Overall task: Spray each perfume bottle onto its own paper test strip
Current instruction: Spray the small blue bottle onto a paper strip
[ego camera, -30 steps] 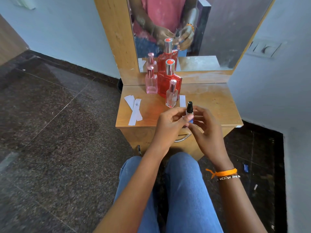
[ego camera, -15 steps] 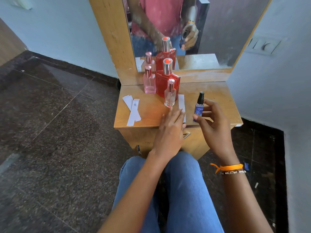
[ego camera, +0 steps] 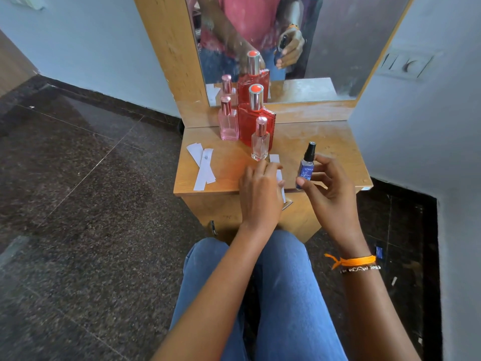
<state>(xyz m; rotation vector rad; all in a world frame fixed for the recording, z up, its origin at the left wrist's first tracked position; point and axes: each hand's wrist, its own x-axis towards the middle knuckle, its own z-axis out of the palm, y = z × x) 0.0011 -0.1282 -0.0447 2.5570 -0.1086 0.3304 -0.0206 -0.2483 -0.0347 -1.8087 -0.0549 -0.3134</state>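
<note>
My right hand [ego camera: 329,183] holds a small blue spray bottle [ego camera: 306,168] with a black nozzle, upright above the front right of the wooden table [ego camera: 330,142]. My left hand [ego camera: 260,194] lies flat, fingers down, on a white paper strip [ego camera: 276,162] at the table's front edge; whether it grips the strip I cannot tell. Behind it stand a small clear bottle [ego camera: 259,142], a tall red bottle [ego camera: 256,118] and a pink bottle [ego camera: 228,121], all capped. More white strips [ego camera: 203,165] lie at the table's left.
A mirror [ego camera: 312,43] backs the table and repeats the bottles and hands. Pale walls close in on the right with a switch plate [ego camera: 404,65]. Dark stone floor [ego camera: 78,191] spreads to the left. My knees in jeans [ego camera: 260,295] sit under the table's front.
My hands have parted. The right one carried the blue bottle to the right and slightly away from me; the left one dropped flat onto the strip by the table's front edge.
</note>
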